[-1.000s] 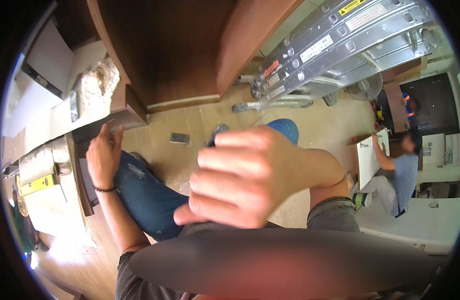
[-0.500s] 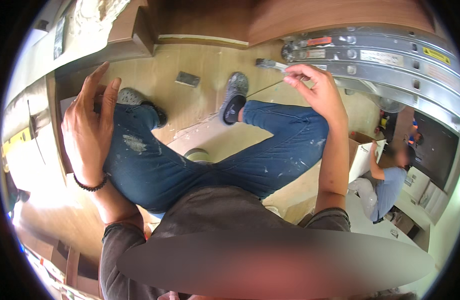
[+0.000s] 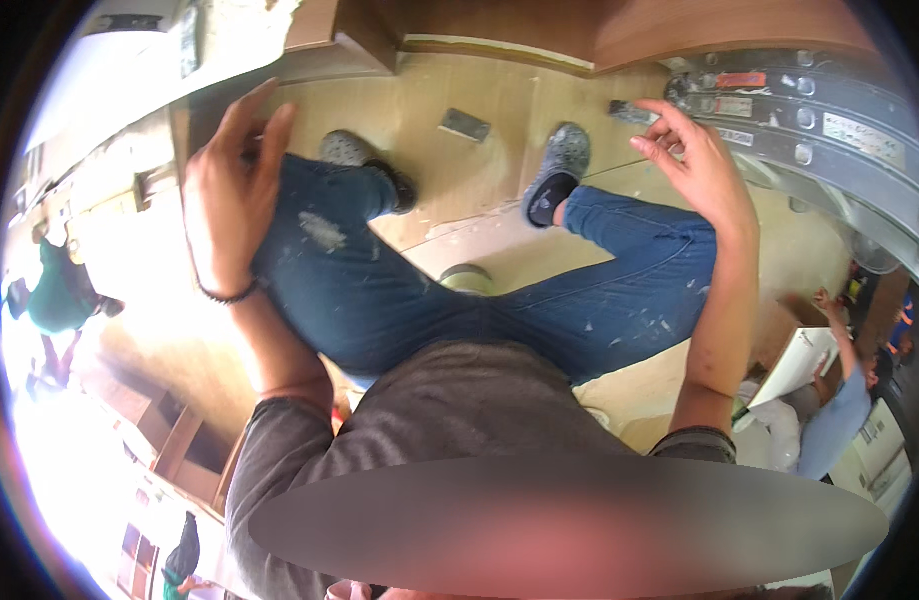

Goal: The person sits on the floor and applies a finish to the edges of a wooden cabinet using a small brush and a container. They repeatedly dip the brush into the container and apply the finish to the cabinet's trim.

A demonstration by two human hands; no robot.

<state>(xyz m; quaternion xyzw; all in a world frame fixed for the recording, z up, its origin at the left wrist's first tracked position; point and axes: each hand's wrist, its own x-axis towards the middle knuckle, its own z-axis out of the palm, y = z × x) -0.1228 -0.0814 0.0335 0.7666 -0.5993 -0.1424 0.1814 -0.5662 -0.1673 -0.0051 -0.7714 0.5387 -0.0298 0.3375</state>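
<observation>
My left hand (image 3: 226, 195) is raised over my left knee, near the edge of a wooden cabinet. Its thumb and fingers are apart and hold nothing that I can see; a dark beaded bracelet circles the wrist. Above my right knee, my right hand (image 3: 697, 165) has loosely bent fingers, with a gap between thumb and forefinger and nothing visible there. Just past those fingertips a paintbrush (image 3: 631, 112) appears to lie on the floor, its handle partly hidden by the hand. A dark flat rectangular block (image 3: 464, 125) lies on the floor between my feet.
A folded aluminium ladder (image 3: 809, 118) lies at far right. Wooden cabinetry (image 3: 499, 25) closes off the far side. A pale-smeared sheet (image 3: 241, 30) covers a surface at far left. One person in blue (image 3: 834, 425) works beside a white panel (image 3: 794, 365); another in green (image 3: 61, 290) is at left.
The whole view has swung left, so the scene sits further right and slightly higher. Both hands keep nearly the same pose. The person in blue has an arm raised higher.
</observation>
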